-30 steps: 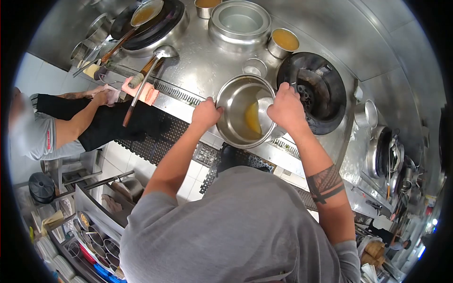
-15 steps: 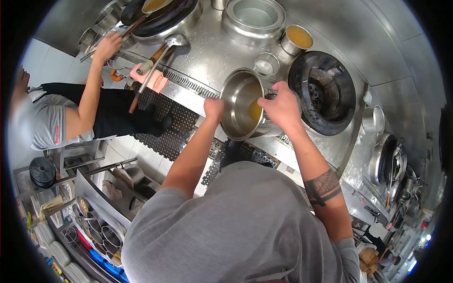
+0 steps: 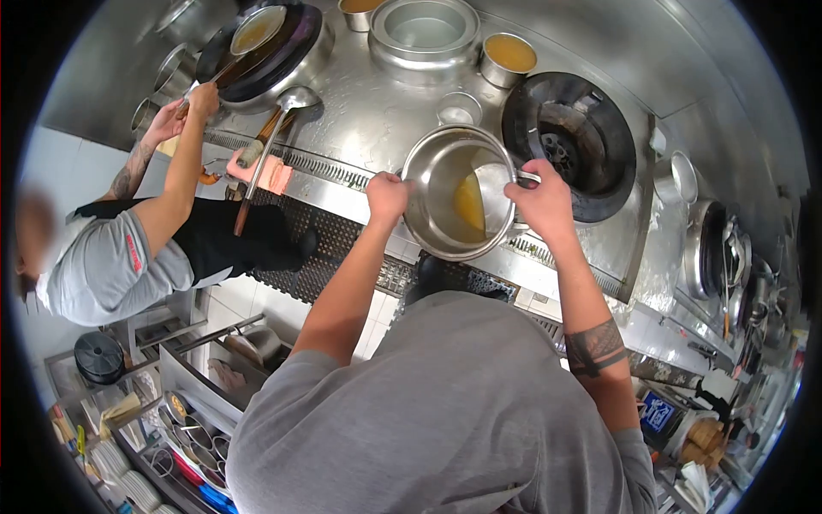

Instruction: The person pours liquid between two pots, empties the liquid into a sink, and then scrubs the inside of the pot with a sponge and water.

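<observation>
From here, the steel pot (image 3: 432, 206) hides part of the left hand (image 3: 388, 199). The co-worker (image 3: 116, 265) has a blurred face. The steel container (image 3: 356, 21) is cut off up top.

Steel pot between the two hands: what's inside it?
The steel pot holds some yellow liquid, pooled in part of it. The floor beneath that liquid can't be made out, nor can its depth.

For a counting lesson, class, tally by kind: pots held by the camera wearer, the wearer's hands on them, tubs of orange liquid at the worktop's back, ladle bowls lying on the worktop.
Held pot: 1
Wearer's hands: 2 (left hand, right hand)
Orange-liquid tubs: 2 (left tub, right tub)
Ladle bowl: 1
Total: 6
</observation>
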Available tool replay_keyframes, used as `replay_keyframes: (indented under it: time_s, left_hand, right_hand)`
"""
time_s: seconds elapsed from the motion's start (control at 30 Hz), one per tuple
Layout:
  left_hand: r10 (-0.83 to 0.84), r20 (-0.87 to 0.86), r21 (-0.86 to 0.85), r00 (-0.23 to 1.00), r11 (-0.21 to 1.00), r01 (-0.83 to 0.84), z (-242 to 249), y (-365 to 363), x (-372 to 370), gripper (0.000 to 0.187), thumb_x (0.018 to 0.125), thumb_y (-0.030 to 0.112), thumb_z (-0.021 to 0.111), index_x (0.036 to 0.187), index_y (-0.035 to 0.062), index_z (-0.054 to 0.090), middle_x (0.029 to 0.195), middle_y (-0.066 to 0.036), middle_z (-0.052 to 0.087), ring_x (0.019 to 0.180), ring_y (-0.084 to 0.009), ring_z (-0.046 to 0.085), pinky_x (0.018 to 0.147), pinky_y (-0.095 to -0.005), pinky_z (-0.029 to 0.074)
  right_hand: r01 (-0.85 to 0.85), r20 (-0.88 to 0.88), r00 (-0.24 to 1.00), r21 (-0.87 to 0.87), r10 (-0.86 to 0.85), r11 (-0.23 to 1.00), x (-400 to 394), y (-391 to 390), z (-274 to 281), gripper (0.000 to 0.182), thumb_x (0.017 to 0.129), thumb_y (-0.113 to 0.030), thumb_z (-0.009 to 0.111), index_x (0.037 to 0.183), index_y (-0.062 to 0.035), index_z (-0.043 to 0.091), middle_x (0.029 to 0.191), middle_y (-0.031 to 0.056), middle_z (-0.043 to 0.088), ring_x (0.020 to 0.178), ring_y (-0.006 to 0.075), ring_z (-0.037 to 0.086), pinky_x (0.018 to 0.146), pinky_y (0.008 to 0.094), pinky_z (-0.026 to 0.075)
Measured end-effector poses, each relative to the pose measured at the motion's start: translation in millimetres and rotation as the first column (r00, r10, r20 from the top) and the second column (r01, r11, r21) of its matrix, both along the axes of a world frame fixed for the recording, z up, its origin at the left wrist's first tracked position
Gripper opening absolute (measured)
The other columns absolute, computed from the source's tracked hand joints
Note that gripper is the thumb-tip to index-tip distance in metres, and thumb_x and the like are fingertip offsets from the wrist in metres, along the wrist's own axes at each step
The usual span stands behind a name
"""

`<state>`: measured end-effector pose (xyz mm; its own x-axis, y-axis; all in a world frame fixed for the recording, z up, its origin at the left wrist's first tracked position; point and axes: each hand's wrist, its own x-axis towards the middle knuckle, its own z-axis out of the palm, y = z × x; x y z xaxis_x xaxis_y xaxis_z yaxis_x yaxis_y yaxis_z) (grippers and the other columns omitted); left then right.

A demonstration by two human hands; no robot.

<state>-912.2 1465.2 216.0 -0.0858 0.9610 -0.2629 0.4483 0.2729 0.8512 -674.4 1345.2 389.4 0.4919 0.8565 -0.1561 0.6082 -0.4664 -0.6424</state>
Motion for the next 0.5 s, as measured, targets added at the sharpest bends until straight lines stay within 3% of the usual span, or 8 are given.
replay_keyframes:
  time_s: [0.07,0.1,0.17,0.27,0.33,0.37,0.4,0.5]
  left_hand:
    - [-0.054,-0.053,0.056,0.997,0.997,0.057,17,-1,8,0.019,0.074,0.010,0.078,0.078,-0.0026,0.065,0.075,-0.019,0.070,0.073,-0.0296,0.069,0.072,-0.0395,0.055]
    - [-0.088,-0.079,0.096,0.993,0.991,0.095,29,-1,12,0.016,0.074,0.010,0.075,0.078,-0.0023,0.065,0.076,-0.020,0.070,0.072,-0.0314,0.069,0.072,-0.0403,0.055]
    - [-0.122,-0.170,0.305,0.978,0.937,0.170,24,2,14,0.025,0.071,0.014,0.080,0.086,-0.0007,0.066,0.075,-0.015,0.070,0.066,-0.0265,0.068,0.067,-0.0379,0.054]
    - [-0.135,-0.187,0.380,0.973,0.904,0.198,40,3,14,0.024,0.073,0.012,0.078,0.089,-0.0005,0.066,0.075,-0.016,0.070,0.066,-0.0290,0.068,0.067,-0.0390,0.054]
    - [-0.199,-0.207,0.260,0.958,0.933,0.250,61,3,16,0.028,0.079,0.020,0.079,0.094,-0.0005,0.068,0.083,-0.019,0.073,0.076,-0.0331,0.072,0.073,-0.0420,0.057]
    - [-0.313,-0.440,0.143,0.842,0.901,0.410,76,2,20,0.032,0.083,0.026,0.078,0.096,-0.0007,0.069,0.089,-0.021,0.074,0.083,-0.0357,0.073,0.078,-0.0440,0.058]
    - [-0.418,-0.629,-0.009,0.655,0.847,0.531,85,1,22,0.036,0.086,0.032,0.077,0.099,-0.0009,0.070,0.095,-0.023,0.075,0.091,-0.0384,0.074,0.083,-0.0461,0.059]
    - [-0.512,-0.689,-0.137,0.514,0.788,0.601,92,14,23,0.042,0.091,0.040,0.073,0.105,-0.0002,0.071,0.104,-0.026,0.074,0.101,-0.0418,0.072,0.091,-0.0496,0.058]
  right_hand:
    - [0.062,-0.047,0.997,0.087,-0.058,0.994,22,-11,-15,0.052,0.075,-0.027,0.077,0.117,-0.0008,0.065,0.107,0.0236,0.073,0.100,0.0366,0.071,0.092,0.0423,0.053]
    - [0.091,-0.061,0.995,0.098,-0.085,0.991,35,-16,-31,0.045,0.077,-0.023,0.078,0.115,-0.0026,0.066,0.102,0.0175,0.074,0.090,0.0277,0.073,0.085,0.0373,0.056]
    - [0.075,-0.027,0.997,0.086,-0.073,0.993,39,-25,-41,0.045,0.077,-0.023,0.078,0.115,-0.0021,0.066,0.103,0.0182,0.073,0.090,0.0285,0.073,0.085,0.0378,0.056]
    - [0.043,0.055,0.997,0.095,-0.049,0.995,40,-33,-62,0.046,0.078,-0.023,0.077,0.116,-0.0004,0.065,0.106,0.0206,0.073,0.090,0.0320,0.072,0.085,0.0402,0.055]
    - [0.024,0.159,0.986,0.135,-0.045,0.991,40,-33,-73,0.048,0.077,-0.022,0.076,0.117,0.0017,0.064,0.109,0.0241,0.071,0.093,0.0377,0.071,0.086,0.0443,0.055]
    - [0.013,0.175,0.984,0.055,-0.023,0.998,34,-32,-62,0.050,0.078,-0.021,0.074,0.121,0.0017,0.061,0.119,0.0281,0.064,0.111,0.0431,0.065,0.097,0.0490,0.053]
    - [0.016,0.173,0.985,0.054,-0.025,0.998,29,-31,-55,0.050,0.078,-0.021,0.074,0.121,0.0017,0.061,0.119,0.0281,0.064,0.111,0.0431,0.065,0.097,0.0490,0.053]
    - [-0.013,0.347,0.935,-0.164,0.070,0.986,23,-22,-48,0.040,0.079,-0.009,0.066,0.116,0.0066,0.058,0.118,0.0323,0.063,0.109,0.0510,0.065,0.097,0.0508,0.054]
